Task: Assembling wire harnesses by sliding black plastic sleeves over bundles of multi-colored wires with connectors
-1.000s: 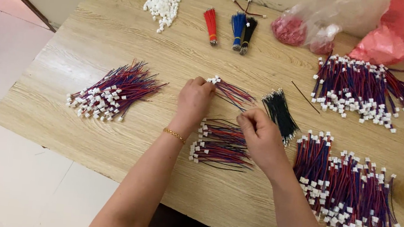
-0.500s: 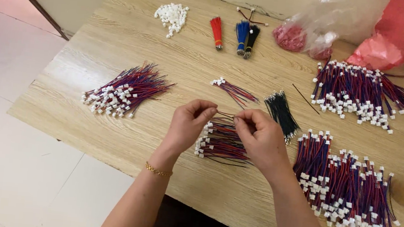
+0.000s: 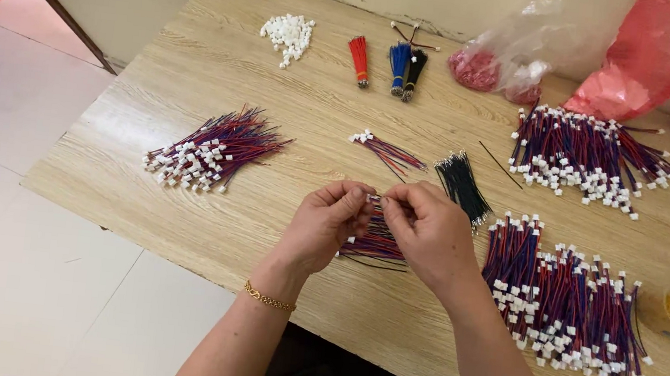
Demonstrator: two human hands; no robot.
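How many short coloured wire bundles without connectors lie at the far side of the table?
3, side by side: red bundle on the left, blue bundle in the middle, black bundle on the right.

Both hands (image 3: 385, 222) are meeting above a wire bundle (image 3: 374, 246) lying mid-table (image 3: 199, 58). Another bundle (image 3: 210, 150) is lying left; bigger heaps (image 3: 564, 295) right; loose connectors (image 3: 287, 32), seemingly, are sitting behind.

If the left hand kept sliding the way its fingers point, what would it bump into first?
The left hand points rightward, so it would probably meet the right hand first, almost touching already over the small wire bundle. Depth is hard to judge.
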